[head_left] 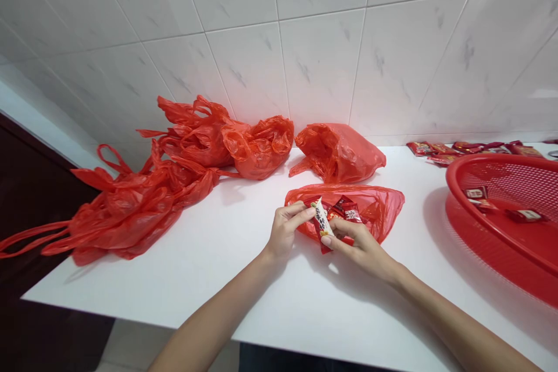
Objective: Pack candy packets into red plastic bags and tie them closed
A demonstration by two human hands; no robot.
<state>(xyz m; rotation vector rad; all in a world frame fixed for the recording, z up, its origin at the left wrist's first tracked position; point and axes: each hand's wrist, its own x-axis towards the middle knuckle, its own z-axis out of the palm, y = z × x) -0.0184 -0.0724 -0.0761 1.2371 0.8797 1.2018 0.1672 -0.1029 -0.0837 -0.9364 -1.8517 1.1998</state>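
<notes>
Both hands meet over an open red plastic bag lying on the white table. A small white and red wrapped packet is held at a tilt between them. My left hand pinches its upper left side. My right hand has thumb and fingers closed on its lower end. Inside the bag, just behind my right hand, lie several red packets with printed wrappers.
Several filled red bags stand along the table's left and back, another red bag by the tiled wall. A red mesh basket with packets is at right; more packets lie behind it.
</notes>
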